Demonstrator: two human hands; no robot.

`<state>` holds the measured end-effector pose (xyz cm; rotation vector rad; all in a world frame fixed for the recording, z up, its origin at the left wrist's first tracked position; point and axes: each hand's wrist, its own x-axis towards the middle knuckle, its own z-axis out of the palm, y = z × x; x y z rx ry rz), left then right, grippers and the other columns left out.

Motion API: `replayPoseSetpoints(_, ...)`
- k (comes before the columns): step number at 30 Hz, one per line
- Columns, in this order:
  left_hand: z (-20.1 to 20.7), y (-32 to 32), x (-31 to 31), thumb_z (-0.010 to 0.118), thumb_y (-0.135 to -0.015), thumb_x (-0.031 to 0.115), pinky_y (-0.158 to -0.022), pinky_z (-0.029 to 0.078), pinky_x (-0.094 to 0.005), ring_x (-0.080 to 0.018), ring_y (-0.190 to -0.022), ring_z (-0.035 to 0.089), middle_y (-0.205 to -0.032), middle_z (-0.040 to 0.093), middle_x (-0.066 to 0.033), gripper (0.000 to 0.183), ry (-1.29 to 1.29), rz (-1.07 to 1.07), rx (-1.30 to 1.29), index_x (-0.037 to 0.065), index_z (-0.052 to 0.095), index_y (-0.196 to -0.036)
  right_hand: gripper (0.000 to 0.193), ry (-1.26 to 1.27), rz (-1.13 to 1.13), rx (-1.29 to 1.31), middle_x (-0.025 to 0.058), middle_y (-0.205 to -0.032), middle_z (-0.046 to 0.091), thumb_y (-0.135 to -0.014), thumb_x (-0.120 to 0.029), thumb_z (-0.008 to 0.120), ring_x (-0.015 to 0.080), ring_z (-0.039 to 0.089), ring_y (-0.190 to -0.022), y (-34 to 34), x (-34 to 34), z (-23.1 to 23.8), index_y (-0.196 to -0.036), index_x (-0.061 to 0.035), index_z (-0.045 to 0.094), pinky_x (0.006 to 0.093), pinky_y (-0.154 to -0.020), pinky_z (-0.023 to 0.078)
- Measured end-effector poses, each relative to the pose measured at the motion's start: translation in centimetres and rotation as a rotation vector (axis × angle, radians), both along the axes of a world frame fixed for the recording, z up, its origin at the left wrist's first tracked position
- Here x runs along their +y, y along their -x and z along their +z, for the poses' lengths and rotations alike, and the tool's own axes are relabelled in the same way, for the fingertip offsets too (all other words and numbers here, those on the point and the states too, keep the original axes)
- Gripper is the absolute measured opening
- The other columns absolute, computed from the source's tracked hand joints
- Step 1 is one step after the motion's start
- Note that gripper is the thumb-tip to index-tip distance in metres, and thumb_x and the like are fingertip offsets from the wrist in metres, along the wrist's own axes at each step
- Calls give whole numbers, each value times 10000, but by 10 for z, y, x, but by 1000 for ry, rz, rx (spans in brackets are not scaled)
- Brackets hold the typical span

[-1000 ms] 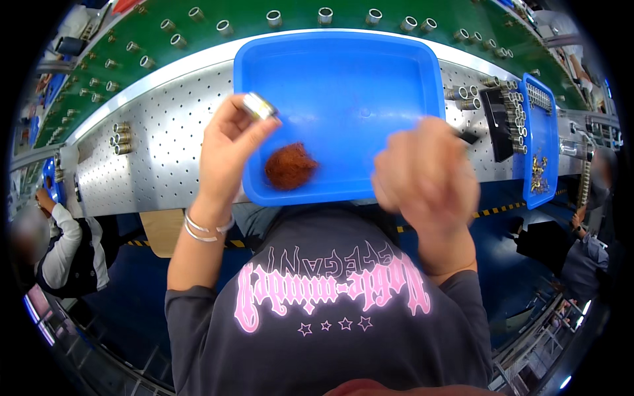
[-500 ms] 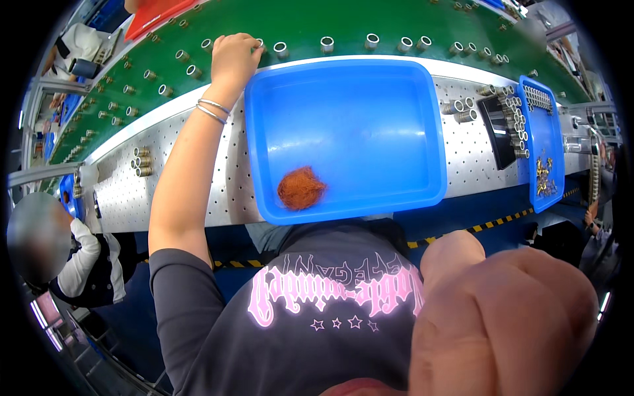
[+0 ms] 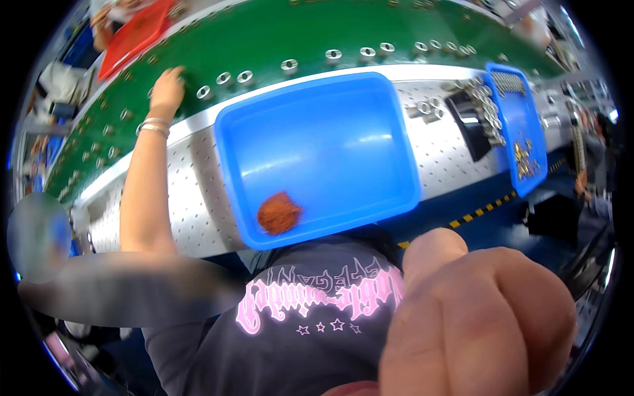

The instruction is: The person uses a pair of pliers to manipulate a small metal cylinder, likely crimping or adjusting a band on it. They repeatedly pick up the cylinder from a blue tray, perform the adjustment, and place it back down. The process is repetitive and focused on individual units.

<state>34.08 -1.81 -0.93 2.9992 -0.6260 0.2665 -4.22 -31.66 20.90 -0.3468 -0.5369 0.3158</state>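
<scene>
Green surface [image 3: 297, 30] at the left hand [image 3: 168, 94], blue tray [image 3: 330, 152] close by

From my end of the feed, I see the left hand stretched far out, its fingers bent and bunched close together. Just to the right of them stands the nearest metal sleeve [image 3: 203, 92], and a loose row of similar sleeves [image 3: 289, 66] runs on farther right. Silver bangles [image 3: 154, 125] circle the wrist behind those fingers.

The right hand [image 3: 482, 323] looms large, close to the camera, with its fingers folded. I can't fairly tell whether either hand pinches anything: the left one is small and blurred, and the right one's fingertips are hidden.

Nearer the body than the left fingers, and to their right, the tray holds a rust-brown fibrous clump [image 3: 279, 214] in its near left corner. Ahead of the right fingers I make out a perforated metal bench [image 3: 436, 152], a black stand [image 3: 470, 132] with more sleeves against it, and a narrow blue tray [image 3: 525, 129] containing brass-coloured bits [image 3: 523, 162]. Beyond the left fingers lies a red tray [image 3: 135, 38].
</scene>
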Motion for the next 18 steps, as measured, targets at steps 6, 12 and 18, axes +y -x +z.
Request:
replayPoseSetpoints(6,-11,-24,14,506,-841,109,-877,422,-380,-337,-1010,550,-1097,587,-168,297,145,-35,103,50,559,-1127,265,167,-271,183,63,-831,570,-959,-210,409,159,584,-754,-35,24,-37,-941,14,548,272,-632,467)
replayPoseSetpoints(12,78,107,-68,539,-817,-9,-693,440,-293,-178,-706,497,-919,587,-94,367,392,-291,209,64,495,-1174,211,1214,-937,-197,60,-921,602,-846,-144,573,210,615,-813,-64,27,-132,-1044,-87,530,318,-674,482)
replayPoseSetpoints(18,115,241,-108,621,-705,-75,-732,456,-343,-280,-768,578,-809,575,-148,599,333,-614,690,34,424,-1260,226,1558,-905,-398,78,-913,602,-767,-98,579,289,614,-775,-58,32,-159,-990,-106,544,390,-619,500)
